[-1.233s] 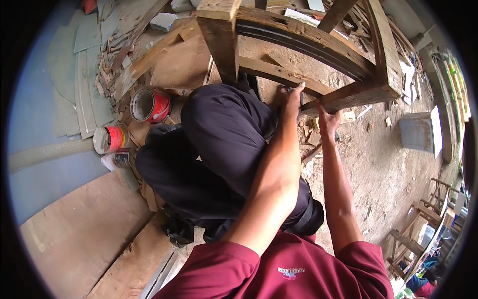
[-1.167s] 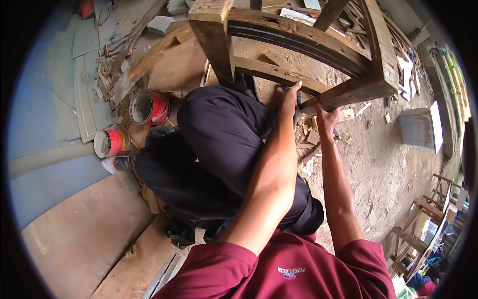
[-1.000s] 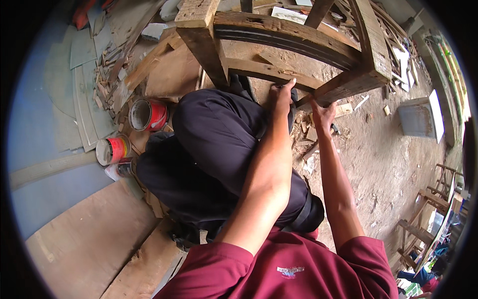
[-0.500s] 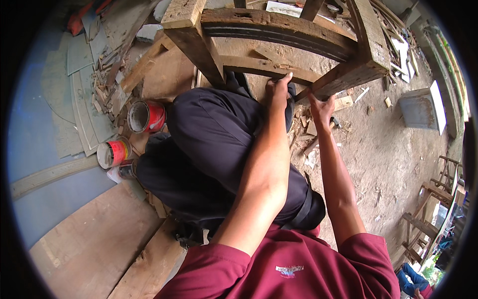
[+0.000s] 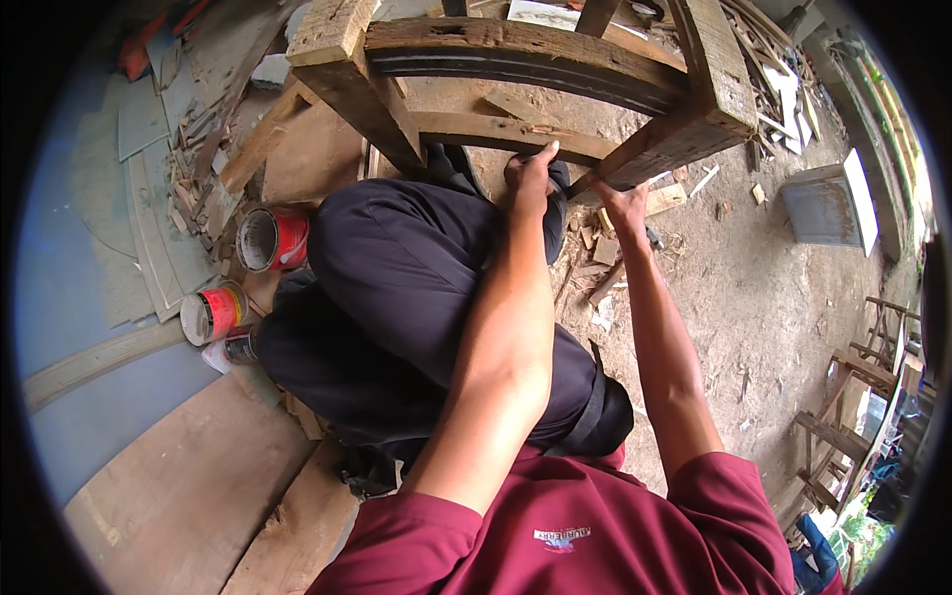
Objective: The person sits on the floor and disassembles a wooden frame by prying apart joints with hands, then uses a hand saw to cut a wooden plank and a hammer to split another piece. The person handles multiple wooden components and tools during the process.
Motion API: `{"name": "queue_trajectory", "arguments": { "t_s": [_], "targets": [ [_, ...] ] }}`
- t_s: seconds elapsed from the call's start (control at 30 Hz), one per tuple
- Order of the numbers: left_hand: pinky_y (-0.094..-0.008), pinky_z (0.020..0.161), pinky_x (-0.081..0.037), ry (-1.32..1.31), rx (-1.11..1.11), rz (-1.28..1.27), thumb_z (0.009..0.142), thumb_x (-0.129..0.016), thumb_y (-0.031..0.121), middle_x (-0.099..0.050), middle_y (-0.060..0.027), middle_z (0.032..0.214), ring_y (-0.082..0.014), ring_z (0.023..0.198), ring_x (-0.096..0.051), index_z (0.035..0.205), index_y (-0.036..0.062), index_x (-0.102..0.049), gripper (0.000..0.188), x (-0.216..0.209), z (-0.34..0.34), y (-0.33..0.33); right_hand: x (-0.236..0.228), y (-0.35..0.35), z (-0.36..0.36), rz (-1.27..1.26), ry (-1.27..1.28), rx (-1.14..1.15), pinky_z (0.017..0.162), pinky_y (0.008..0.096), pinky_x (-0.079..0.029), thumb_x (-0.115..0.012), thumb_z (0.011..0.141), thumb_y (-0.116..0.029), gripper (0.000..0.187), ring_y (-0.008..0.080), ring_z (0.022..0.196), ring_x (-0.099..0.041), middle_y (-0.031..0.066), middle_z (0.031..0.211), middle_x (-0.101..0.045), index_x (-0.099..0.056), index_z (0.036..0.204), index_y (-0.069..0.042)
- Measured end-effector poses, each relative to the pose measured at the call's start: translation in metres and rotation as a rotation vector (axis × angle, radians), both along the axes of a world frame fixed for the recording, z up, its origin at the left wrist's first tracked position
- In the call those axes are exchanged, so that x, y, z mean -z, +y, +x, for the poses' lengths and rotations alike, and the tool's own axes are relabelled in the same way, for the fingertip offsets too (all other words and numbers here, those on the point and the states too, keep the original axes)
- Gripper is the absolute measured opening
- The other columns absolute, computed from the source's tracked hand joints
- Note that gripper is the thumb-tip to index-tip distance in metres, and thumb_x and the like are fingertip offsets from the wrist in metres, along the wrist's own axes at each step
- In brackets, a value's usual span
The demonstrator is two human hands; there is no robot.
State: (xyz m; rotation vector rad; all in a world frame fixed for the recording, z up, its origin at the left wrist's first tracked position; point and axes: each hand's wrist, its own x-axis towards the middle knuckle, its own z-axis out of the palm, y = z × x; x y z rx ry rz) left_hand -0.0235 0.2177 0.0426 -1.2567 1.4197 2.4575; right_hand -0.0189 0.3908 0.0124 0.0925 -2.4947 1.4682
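A rough wooden frame (image 5: 526,48) with thick square legs and cross rails, like a stool or small table frame, stands in front of my bent knees. Its lower rail (image 5: 466,129) runs between two legs. My left hand (image 5: 530,180) grips this rail near its right part, thumb laid up against the wood and the other fingers mostly hidden. Beside it, my right hand (image 5: 623,203) is closed around the lower end of the right leg (image 5: 654,157), its fingertips partly hidden behind the wood.
Left of my knees stand a red paint can (image 5: 273,238) and a smaller red-labelled can (image 5: 213,312). Wood scraps (image 5: 605,253) litter the floor by my right hand. A grey box-like container (image 5: 828,203) sits at the right. Another person (image 5: 815,553) shows at the lower right edge.
The whole view has shifted slightly, so the frame, hands and cans appear a little farther left. Both hands keep the same holds. The person at the lower right has changed posture.
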Motion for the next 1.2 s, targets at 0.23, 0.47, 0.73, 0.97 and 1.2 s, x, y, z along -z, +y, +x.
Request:
{"name": "queue_trajectory", "arguments": {
  "t_s": [0.23, 0.47, 0.73, 0.97, 1.2],
  "targets": [
    [-0.0283, 0.035, -0.025, -0.015, 0.05, -0.014, 0.072, -0.085, 0.025, -0.046, 0.0022, 0.054, -0.0099, 0.036, -0.034, 0.069, 0.0101, -0.057, 0.032, 0.009, -0.002, -0.007, -0.01, -0.015, 0.01, -0.218, -0.202, 0.152, 0.092, 0.038, -0.047, -0.084, 0.063, -0.02, 0.078, 0.0295, 0.107, -0.056, 0.0195, 0.115, -0.054, -0.041, 0.124, 0.005],
    [-0.0246, 0.036, -0.019, 0.041, 0.103, 0.146, 0.079, -0.082, 0.021, -0.041, 0.0059, 0.055, -0.0061, 0.038, -0.025, 0.078, 0.013, -0.057, 0.026, 0.022, -0.005, -0.01, -0.008, -0.011, 0.003, -0.361, -0.151, 0.111, 0.101, 0.0384, -0.044, -0.083, 0.056, -0.018, 0.084, 0.0287, 0.122, -0.053, 0.0194, 0.13, -0.052, -0.048, 0.13, -0.001],
    [-0.0221, 0.042, -0.018, 0.046, 0.274, 0.134, 0.085, -0.076, 0.035, -0.059, 0.0032, 0.083, -0.0051, 0.047, -0.023, 0.1, 0.0103, -0.061, 0.033, 0.013, -0.001, -0.012, 0.01, 0.006, -0.001, -0.308, -0.004, 0.055, 0.108, 0.0381, -0.037, -0.093, 0.052, -0.025, 0.112, 0.0296, 0.127, -0.046, 0.0202, 0.134, -0.047, -0.032, 0.143, -0.002],
    [-0.021, 0.039, -0.018, 0.014, 0.316, 0.141, 0.088, -0.071, 0.038, -0.062, 0.0016, 0.083, -0.0051, 0.041, -0.023, 0.1, 0.008, -0.063, 0.033, 0.008, -0.001, -0.013, 0.011, 0.001, 0.007, -0.378, 0.041, 0.125, 0.108, 0.0387, -0.037, -0.091, 0.053, -0.028, 0.111, 0.0332, 0.128, -0.045, 0.0211, 0.135, -0.044, -0.031, 0.143, -0.001],
    [-0.0192, 0.038, -0.019, -0.011, 0.287, 0.084, 0.089, -0.069, 0.039, -0.065, -0.0057, 0.1, -0.0047, 0.04, -0.024, 0.106, 0.0054, -0.062, 0.038, 0.004, -0.004, -0.009, 0.012, -0.005, 0.008, -0.385, 0.077, 0.179, 0.108, 0.0404, -0.038, -0.088, 0.051, -0.027, 0.104, 0.0373, 0.128, -0.045, 0.0232, 0.136, -0.043, -0.039, 0.139, 0.002]
  ]
}}
